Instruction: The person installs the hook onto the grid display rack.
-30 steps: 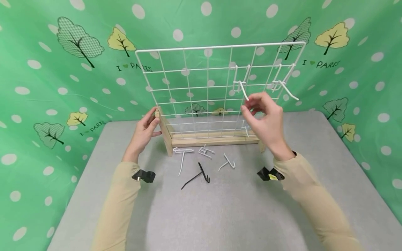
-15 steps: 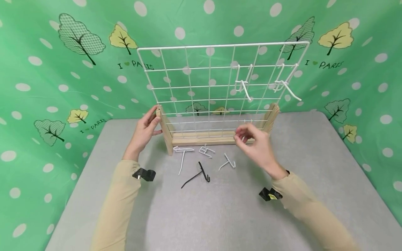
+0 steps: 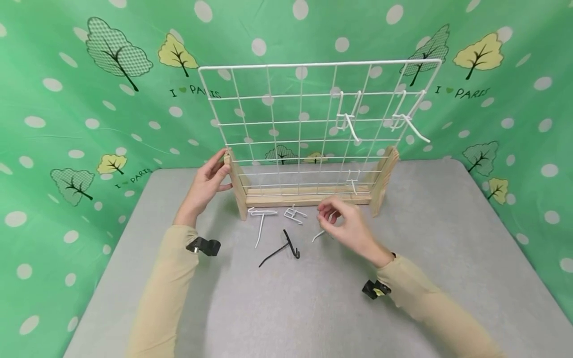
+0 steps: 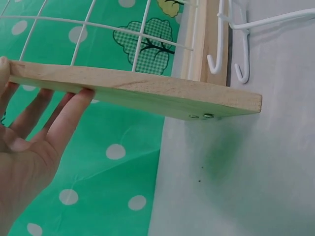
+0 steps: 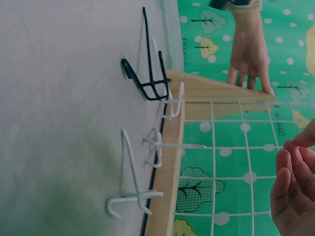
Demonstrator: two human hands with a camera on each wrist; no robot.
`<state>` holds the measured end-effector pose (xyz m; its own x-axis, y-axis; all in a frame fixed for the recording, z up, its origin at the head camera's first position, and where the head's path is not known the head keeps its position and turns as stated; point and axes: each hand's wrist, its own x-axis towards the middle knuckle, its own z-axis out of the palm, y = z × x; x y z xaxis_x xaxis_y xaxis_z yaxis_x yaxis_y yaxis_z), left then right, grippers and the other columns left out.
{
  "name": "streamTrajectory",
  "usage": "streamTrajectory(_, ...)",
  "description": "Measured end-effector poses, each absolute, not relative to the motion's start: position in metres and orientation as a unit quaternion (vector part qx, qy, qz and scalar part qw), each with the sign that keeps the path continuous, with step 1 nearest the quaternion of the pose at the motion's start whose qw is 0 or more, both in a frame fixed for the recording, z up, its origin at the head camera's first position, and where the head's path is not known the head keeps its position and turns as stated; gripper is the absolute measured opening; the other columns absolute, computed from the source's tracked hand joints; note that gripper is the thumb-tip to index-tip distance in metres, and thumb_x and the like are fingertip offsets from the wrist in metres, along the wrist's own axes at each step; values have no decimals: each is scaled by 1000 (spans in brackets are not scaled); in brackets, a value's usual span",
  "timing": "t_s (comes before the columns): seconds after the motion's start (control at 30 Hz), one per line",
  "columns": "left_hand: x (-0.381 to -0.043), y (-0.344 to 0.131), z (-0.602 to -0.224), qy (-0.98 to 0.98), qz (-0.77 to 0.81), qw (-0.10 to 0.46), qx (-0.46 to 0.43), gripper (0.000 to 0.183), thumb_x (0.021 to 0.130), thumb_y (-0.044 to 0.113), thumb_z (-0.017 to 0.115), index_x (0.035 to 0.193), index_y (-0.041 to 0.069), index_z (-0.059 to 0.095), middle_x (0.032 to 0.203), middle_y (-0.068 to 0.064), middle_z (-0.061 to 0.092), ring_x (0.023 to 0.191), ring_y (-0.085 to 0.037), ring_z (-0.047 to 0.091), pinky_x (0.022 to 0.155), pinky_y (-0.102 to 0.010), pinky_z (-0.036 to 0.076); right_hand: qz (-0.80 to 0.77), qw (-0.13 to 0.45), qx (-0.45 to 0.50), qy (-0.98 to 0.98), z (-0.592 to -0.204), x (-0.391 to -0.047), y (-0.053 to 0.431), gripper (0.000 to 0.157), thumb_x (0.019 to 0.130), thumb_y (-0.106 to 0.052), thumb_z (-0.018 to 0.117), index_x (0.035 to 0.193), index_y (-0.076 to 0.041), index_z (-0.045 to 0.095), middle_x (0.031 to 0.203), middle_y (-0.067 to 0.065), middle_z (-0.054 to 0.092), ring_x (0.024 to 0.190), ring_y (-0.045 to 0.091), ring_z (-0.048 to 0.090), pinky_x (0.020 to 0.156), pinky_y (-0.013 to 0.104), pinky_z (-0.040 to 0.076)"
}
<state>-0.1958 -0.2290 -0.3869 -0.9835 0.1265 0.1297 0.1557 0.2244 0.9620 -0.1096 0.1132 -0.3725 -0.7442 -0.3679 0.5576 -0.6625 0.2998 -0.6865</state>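
Note:
My left hand point(image 3: 203, 186) holds the wooden left side piece point(image 4: 142, 88) of a white wire grid rack point(image 3: 301, 94), its thumb on the front edge and fingers against the outer face. Over the table, my right hand point(image 3: 346, 223) has loosely bent fingers with nothing between them. Below it lies a white hook point(image 3: 318, 236), mostly covered by the hand in the head view; the right wrist view shows that white hook point(image 5: 133, 196) apart from the fingers. Two white hooks point(image 3: 349, 127) point(image 3: 405, 119) hang at the grid's upper right. A smaller white hook point(image 3: 352, 184) hangs low on the right.
Left of the right hand, a black hook point(image 3: 288, 244), a long white hook point(image 3: 261, 215) and a small white two-pronged hook point(image 3: 294, 215) lie on the grey table point(image 3: 286, 308). The rack's wooden base point(image 3: 304, 199) stands behind them. A green printed cloth point(image 3: 134, 124) surrounds the table.
My right hand has come down from beside the upper hook, past the low small hook, to above the white hook on the table. My left hand keeps its hold on the rack.

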Motion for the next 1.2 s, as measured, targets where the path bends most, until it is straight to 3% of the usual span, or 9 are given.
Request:
streamTrajectory(0.2,-195,-230,-382,-781,-617,16,-90,55,101,24,54,151,14,33,145,-24,39,128,-39,43,86,-36,56,488,139,345,-789,-396,-113,109,24,70,26,66,86,9,59,72,16,64,61,26,60,49,39,56)
streamTrajectory(0.43,-197,-230,-377,-775,-624,20,-99,53,102,18,52,151,11,34,143,-24,40,128,-39,43,96,-44,51,494,128,345,-788,-423,-121,110,24,73,20,68,89,3,62,75,9,66,63,19,60,51,30,56)
streamTrajectory(0.6,-199,-229,-375,-772,-628,15,-97,51,102,16,51,150,8,35,141,-24,41,126,-37,45,96,-46,50,501,106,340,-789,-429,-120,108,20,76,17,67,91,4,62,77,6,66,66,15,60,53,28,56)
streamTrajectory(1.2,-199,-229,-379,-766,-636,5,-90,50,102,27,52,149,15,39,144,-20,42,130,-33,41,93,-48,52,495,50,320,-806,-460,-140,119,15,78,12,68,91,6,63,78,6,65,69,16,60,57,26,56)
